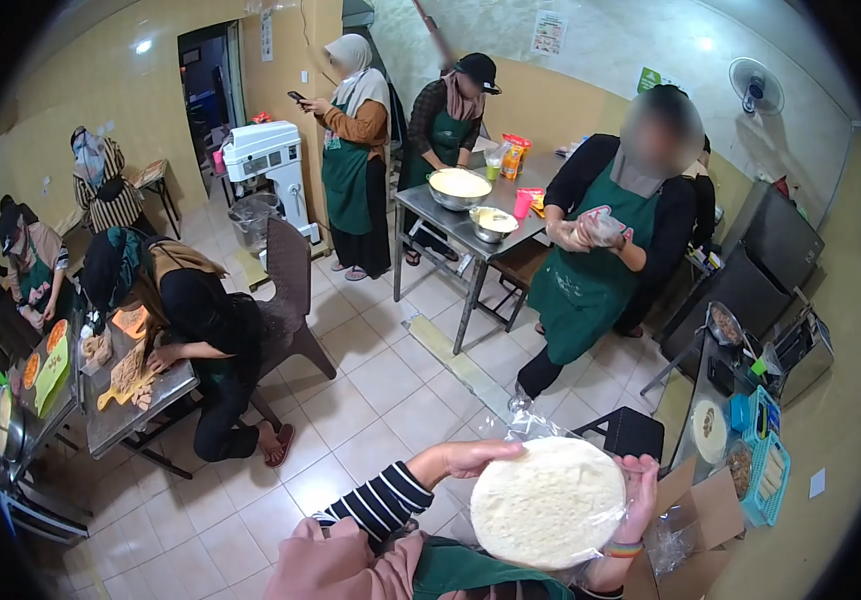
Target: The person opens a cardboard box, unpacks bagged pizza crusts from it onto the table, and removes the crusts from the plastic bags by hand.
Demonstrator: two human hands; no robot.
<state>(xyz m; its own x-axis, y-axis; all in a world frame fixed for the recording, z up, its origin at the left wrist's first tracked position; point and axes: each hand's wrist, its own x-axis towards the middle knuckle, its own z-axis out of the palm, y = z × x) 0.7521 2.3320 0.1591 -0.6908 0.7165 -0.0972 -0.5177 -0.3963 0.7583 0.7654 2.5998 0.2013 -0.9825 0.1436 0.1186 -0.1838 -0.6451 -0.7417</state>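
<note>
A pale round flatbread (548, 503), inside or against clear plastic film, is held up in front of me between both hands. My left hand (475, 458), coming out of a striped sleeve, is closed on its upper left edge with the thumb on top. My right hand (638, 497), with a colourful band at the wrist, grips the opposite edge, its fingers bent around the side. Loose plastic (530, 425) sticks up beyond the bread's far edge. The undersides of the bread and of the fingers beneath it are hidden.
An open cardboard box (695, 510) stands right of my hands, near a black stool (633, 436). A side table (695, 400) bears a turquoise basket (772, 500). Several people work around; one in a green apron (585, 290) stands ahead by a metal table (420, 205).
</note>
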